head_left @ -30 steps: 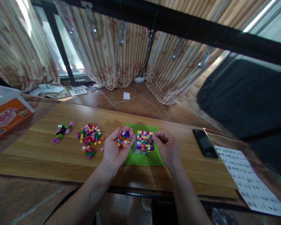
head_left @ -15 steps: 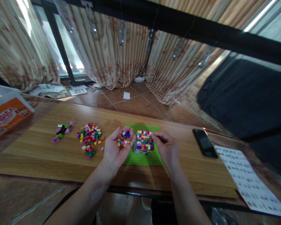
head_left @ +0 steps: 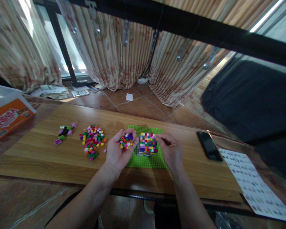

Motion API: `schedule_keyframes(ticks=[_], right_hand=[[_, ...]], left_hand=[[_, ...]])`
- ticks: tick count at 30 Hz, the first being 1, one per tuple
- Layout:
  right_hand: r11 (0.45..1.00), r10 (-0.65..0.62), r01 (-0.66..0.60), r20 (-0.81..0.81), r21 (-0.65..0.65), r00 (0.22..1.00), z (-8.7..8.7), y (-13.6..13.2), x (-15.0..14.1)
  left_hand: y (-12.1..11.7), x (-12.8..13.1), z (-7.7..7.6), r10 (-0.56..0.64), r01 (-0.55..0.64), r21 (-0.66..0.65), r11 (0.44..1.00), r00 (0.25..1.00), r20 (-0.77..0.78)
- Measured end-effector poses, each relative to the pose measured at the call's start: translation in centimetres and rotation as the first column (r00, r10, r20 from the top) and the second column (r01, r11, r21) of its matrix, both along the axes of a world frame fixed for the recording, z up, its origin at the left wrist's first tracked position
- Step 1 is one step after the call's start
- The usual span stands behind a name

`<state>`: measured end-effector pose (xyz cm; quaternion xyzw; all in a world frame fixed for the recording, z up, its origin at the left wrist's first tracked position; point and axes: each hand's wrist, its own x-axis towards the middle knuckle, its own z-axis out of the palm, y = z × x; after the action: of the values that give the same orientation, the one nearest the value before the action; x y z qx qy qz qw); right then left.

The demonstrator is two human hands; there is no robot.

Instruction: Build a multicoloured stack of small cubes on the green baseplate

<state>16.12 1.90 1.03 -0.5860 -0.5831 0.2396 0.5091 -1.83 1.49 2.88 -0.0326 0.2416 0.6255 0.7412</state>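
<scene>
Two bare hands worked over a lime-green studded baseplate (head_left: pixel 145 163) on the wood-grain tabletop (head_left: pixel 50 162). Near its middle stood the block of small toy bricks (head_left: pixel 147 143), its top a mosaic of white, yellow, red, green, purple and orange. The left hand (head_left: pixel 116 152), palm up just left of the block, was loosely cupped, its fingers spread and unclenched beneath a heap of loose bricks (head_left: pixel 125 142) in mixed colours. The right hand (head_left: pixel 173 151) reached in from the other side, its fingers bent, with the tips at the block's far right corner; whether they were closed on a brick was too small to tell. Left of the hands lay a large pile of multicoloured bricks (head_left: pixel 92 140), with one pink brick (head_left: pixel 105 150) just beside it, and farther left a small cluster of bigger pink, green and black pieces (head_left: pixel 65 132). At the right end of the tabletop lay a black smartphone (head_left: pixel 209 146), near a white printed sheet (head_left: pixel 255 181). A clear plastic box with an orange label (head_left: pixel 10 117) stood at the far left.
</scene>
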Motion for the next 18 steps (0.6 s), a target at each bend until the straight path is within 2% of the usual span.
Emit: schedule_keyframes(ticks=[6,18], right_hand=[[1.000,0.017,-0.018,0.063,0.021,0.998,0.27,0.07,-0.05],[1.000,0.027,-0.027,0.016,-0.002,1.000,-0.01,0.21,0.00]], left_hand=[[0.04,0.02,-0.26,-0.004,0.004,0.003,1.000,1.000,-0.004],[-0.21,0.09,-0.02,0.005,-0.005,-0.011,1.000,1.000,-0.022]])
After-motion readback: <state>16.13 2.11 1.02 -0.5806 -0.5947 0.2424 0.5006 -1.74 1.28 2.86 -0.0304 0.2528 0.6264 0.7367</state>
